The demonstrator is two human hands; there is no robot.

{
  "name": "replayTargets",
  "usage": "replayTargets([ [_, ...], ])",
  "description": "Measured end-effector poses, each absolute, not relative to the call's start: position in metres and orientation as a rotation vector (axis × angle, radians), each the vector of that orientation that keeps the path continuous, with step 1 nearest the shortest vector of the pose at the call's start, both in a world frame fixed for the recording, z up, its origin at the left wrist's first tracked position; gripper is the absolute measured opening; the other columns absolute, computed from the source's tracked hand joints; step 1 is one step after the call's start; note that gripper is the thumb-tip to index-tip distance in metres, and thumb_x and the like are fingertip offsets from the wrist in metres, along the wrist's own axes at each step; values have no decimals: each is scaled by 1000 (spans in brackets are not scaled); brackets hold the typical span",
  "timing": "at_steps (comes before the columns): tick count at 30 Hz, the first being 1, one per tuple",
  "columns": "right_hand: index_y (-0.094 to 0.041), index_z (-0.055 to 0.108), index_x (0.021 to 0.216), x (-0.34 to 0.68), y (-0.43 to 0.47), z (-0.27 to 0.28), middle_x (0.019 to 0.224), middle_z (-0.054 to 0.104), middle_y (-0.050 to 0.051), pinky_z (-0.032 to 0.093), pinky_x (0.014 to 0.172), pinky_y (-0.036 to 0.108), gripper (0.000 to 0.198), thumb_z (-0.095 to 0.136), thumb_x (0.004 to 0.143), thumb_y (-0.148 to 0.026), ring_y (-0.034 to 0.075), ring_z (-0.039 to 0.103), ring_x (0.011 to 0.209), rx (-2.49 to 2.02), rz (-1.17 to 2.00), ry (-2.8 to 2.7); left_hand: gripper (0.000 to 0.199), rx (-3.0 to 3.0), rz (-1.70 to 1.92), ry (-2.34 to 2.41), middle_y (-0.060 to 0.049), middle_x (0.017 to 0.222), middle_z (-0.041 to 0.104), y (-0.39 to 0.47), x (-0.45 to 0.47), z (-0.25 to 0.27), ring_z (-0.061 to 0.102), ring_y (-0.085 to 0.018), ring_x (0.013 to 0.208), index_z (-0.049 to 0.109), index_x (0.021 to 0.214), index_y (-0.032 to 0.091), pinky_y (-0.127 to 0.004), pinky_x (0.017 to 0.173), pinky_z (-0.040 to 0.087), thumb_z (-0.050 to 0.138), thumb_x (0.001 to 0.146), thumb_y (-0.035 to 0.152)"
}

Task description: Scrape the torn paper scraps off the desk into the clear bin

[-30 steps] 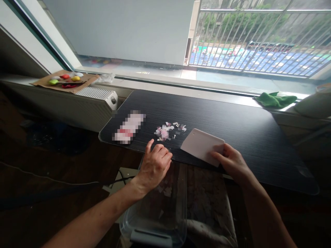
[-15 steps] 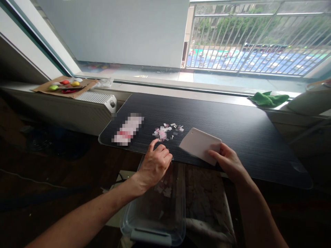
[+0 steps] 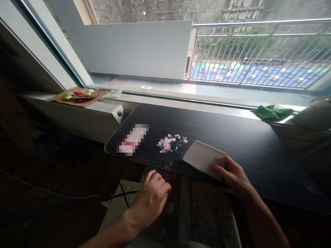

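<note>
My right hand point(image 3: 234, 174) grips one end of a white plastic scraper point(image 3: 204, 157), a flat sheet with a small hole in a corner. It is held low over the front of the black table point(image 3: 219, 127). To its left lies a loose pile of pink, white and clear paper scraps point(image 3: 167, 146). My left hand point(image 3: 154, 193) is below the table's front edge, over the clear plastic bin point(image 3: 184, 206). Its fingers are curled in, and whatever they may hold is hidden.
A blurred-out pink strip point(image 3: 133, 139) lies at the table's left. A white radiator point(image 3: 103, 110) adjoins that side, with a brown board point(image 3: 58, 97) of colourful items above it. A green cloth point(image 3: 272, 112) rests on the sill at right. A dark cable point(image 3: 124, 194) hangs near my left arm.
My left hand has drawn back from the scraps to below the table edge, its fingers curling in. The right hand keeps the scraper in about the same place. My view has tilted up.
</note>
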State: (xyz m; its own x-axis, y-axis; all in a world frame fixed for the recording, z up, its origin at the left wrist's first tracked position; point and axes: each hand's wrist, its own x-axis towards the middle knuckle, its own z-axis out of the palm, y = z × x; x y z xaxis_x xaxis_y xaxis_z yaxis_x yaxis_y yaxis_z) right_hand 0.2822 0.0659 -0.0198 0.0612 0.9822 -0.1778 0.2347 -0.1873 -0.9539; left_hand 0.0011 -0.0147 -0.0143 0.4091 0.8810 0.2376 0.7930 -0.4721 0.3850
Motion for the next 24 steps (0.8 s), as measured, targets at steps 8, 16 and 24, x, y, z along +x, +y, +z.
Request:
replayTargets([
  [8, -22, 59, 89, 212, 110, 17, 72, 63, -1, 45, 60, 29, 18, 60, 76, -34, 15, 56, 62, -1534, 869, -1588, 24, 2348, 549, 1573, -4, 84, 65, -20, -5, -16, 56, -23, 86, 69, 95, 21, -46, 89, 46, 54, 83, 7],
  [16, -23, 60, 89, 235, 112, 28, 71, 64, -1, 43, 57, 29, 16, 60, 75, -31, 16, 57, 61, -1646, 769, -1761, 23, 2337, 766, 1560, -4, 93, 65, -14, -14, -4, 57, -22, 94, 67, 100, 19, -49, 100, 42, 51, 87, 10],
  [24, -23, 60, 86, 253, 93, 29, 72, 67, 0, 47, 58, 31, 18, 64, 73, -35, 18, 60, 62, -1699, 793, -1739, 23, 2421, 862, 1659, -7, 96, 63, 8, -13, 3, 56, -24, 100, 68, 102, 15, -55, 104, 37, 48, 90, 14],
])
